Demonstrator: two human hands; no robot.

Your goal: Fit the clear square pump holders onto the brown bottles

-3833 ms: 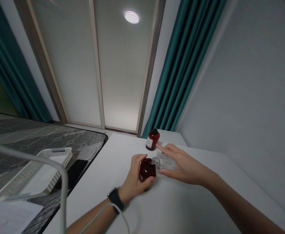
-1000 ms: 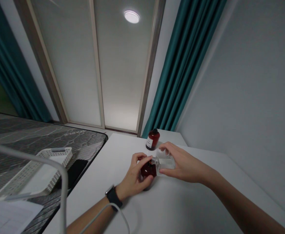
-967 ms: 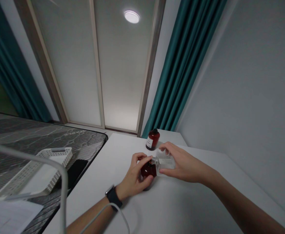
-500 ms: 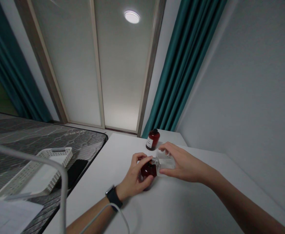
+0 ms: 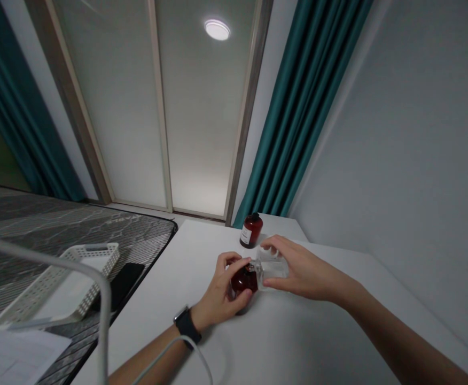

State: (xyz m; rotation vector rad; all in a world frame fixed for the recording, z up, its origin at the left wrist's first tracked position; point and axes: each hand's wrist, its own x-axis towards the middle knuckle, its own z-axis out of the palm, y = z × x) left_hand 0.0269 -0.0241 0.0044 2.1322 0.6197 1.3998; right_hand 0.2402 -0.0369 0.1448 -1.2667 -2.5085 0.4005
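Dark red bottle (image 5: 244,280) sat low on the white table (image 5: 298,342), fingers of the left hand (image 5: 220,289) curled round it; the right hand (image 5: 304,270) wrapped a clear bottle (image 5: 273,269), its tip touching the red one. Both looked smooth, slippery, rigid, best held by the body

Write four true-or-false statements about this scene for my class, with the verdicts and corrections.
1. The left hand holds a dark red bottle. True.
2. The right hand is empty. False: it holds a clear bottle.
3. The watch is on the right wrist. False: it is on the left wrist.
4. A labelled bottle stands upright on the table beyond the hands. True.
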